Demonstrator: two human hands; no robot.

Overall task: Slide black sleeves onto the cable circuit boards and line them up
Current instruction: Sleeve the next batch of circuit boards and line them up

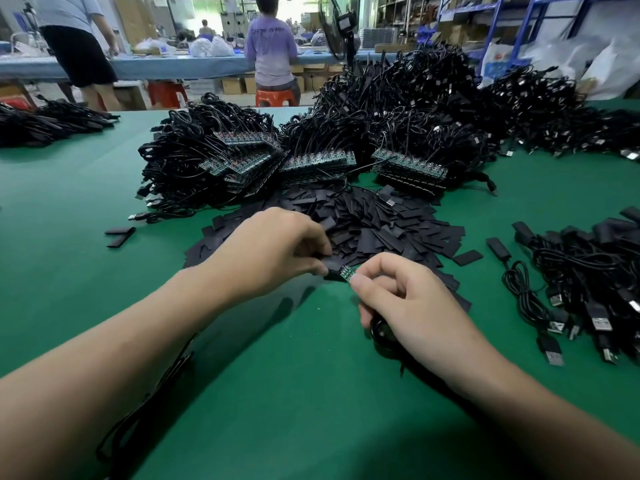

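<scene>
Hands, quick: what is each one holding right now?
Left hand: pinches a black sleeve.
Right hand: pinches a circuit board.

black fan (333,32), red stool (276,97) behind

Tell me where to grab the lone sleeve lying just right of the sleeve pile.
I'd pinch the sleeve at its right end, coming from the right: it lies flat on the mat, clear of the pile there, and its other end stays free.
</scene>
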